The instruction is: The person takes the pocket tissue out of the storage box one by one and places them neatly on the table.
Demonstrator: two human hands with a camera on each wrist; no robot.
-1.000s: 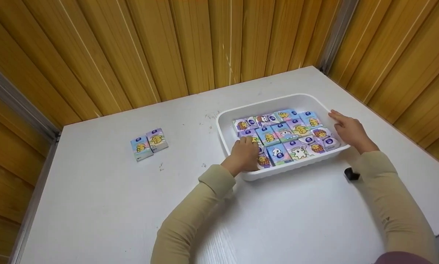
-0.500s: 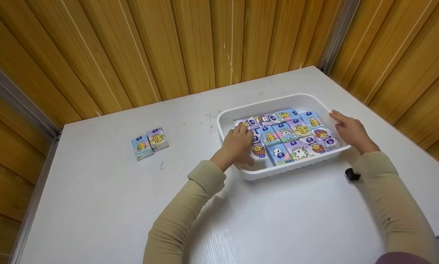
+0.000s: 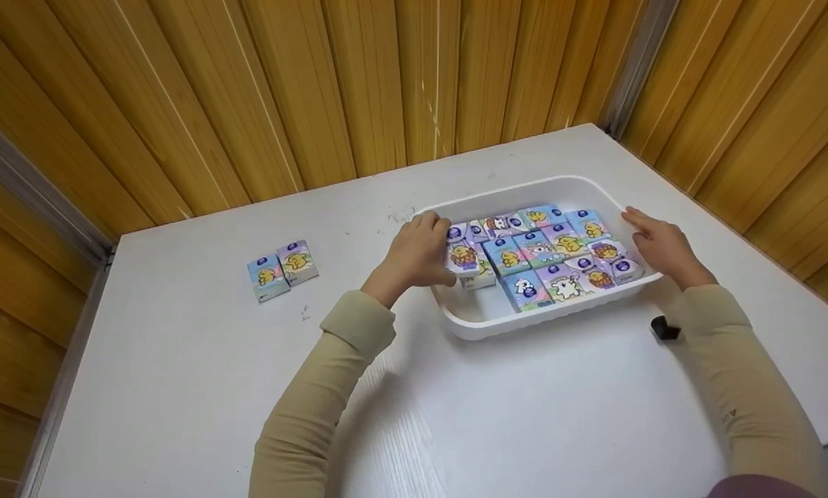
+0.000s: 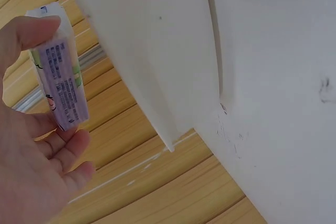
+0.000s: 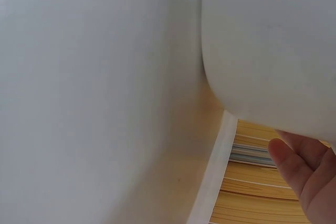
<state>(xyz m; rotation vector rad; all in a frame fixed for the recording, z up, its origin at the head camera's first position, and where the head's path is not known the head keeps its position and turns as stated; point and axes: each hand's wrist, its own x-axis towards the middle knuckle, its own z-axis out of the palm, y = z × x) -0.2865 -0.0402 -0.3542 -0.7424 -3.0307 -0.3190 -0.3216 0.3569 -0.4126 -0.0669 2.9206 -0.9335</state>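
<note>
My left hand (image 3: 417, 254) pinches a small purple tissue pack (image 3: 463, 257) between thumb and fingers, above the left end of the white tray (image 3: 470, 330). In the left wrist view the pack (image 4: 62, 80) shows its printed side, with the thumb at its top and fingertips of the left hand (image 4: 39, 145) at its bottom. Several blue and purple packs (image 3: 564, 284) lie in rows inside the tray. My right hand (image 3: 666, 249) rests with extended fingers against the tray's right rim; in the right wrist view the fingers (image 5: 294, 163) touch the tray's outer wall (image 5: 273, 56).
Two packs (image 3: 266, 277) lie side by side on the white table (image 3: 199, 387) at the left. A small black object (image 3: 664, 328) sits by the right forearm. Wood-patterned walls (image 3: 358, 90) stand behind and to the right.
My left hand has lifted a pack from the tray's front left corner and moved left and back with it, uncovering the tray floor there. The right hand has hardly moved.
</note>
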